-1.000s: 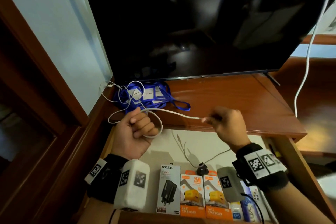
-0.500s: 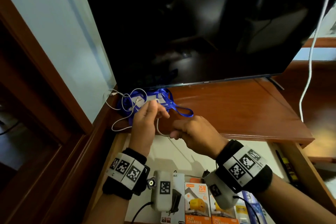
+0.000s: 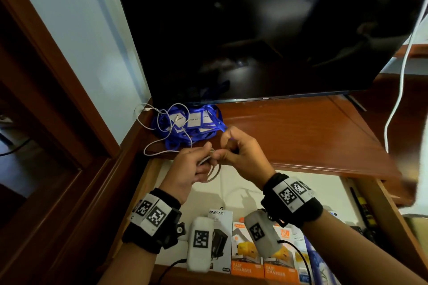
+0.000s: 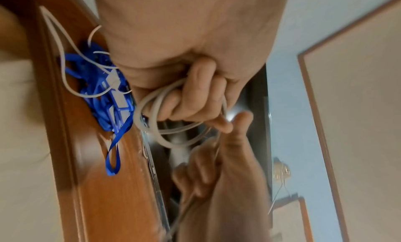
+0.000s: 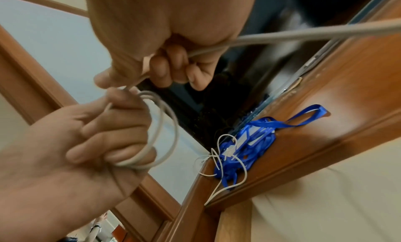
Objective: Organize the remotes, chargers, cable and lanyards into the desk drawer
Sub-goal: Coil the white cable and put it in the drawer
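Note:
A white cable is wound in loops round the fingers of my left hand, just above the open drawer's back edge. My right hand pinches the same cable right beside the left hand. In the left wrist view the coils hang from my curled fingers. The right wrist view shows the cable running from my right fingers into the left hand. The cable's thin tail lies tangled over a heap of blue lanyards on the desk.
The open drawer holds a black charger box and two orange charger boxes along its front. Dark slim items lie at its right side. A large TV stands behind the lanyards. Another white cord hangs at the right.
My right hand, which held the cable stretched out to the right, has come in against the left hand. The cable now sits in loops on my left fingers.

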Demonstrator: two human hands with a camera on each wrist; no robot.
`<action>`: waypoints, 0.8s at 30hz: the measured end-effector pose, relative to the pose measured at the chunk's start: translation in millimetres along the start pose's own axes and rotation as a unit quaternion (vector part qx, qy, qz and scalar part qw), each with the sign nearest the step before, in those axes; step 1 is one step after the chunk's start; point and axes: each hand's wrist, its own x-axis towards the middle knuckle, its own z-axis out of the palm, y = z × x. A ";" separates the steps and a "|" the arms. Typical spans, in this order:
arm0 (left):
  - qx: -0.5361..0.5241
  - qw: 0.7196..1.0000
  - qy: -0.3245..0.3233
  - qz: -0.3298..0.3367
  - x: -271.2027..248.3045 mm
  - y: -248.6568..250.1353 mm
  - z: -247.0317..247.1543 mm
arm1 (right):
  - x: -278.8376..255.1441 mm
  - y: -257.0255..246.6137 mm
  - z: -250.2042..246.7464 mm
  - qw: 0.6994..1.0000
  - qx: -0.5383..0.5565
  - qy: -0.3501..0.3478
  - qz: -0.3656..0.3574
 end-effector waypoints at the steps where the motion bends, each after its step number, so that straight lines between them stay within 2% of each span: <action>1: -0.035 0.999 -0.008 -0.020 -0.2 0.1 -2.8 | -1.8 4.3 -3.9 1.000 -0.020 -0.014 -0.011; 4: -0.141 0.987 -0.036 -0.070 -2.3 2.2 -12.1 | -10.5 16.9 -10.5 1.000 -0.009 -0.026 -0.003; 6: -0.184 0.979 -0.047 -0.070 -4.8 3.4 -20.2 | -16.1 28.3 -11.8 0.999 0.025 -0.011 0.023; 10: -0.246 0.968 -0.054 -0.016 -10.8 5.7 -28.9 | -21.2 38.4 -6.5 0.994 0.092 0.006 0.056; 16: -0.260 0.964 0.045 0.033 -17.6 22.2 -31.7 | -16.5 26.2 25.4 0.979 0.183 -0.014 0.092; 21: -0.309 0.945 0.071 0.082 -23.4 30.0 -47.8 | -11.7 10.9 61.6 0.976 0.183 -0.026 0.116; 24: -0.355 0.924 0.066 0.128 -27.8 34.7 -54.6 | -7.4 8.6 74.0 0.978 0.169 0.006 0.122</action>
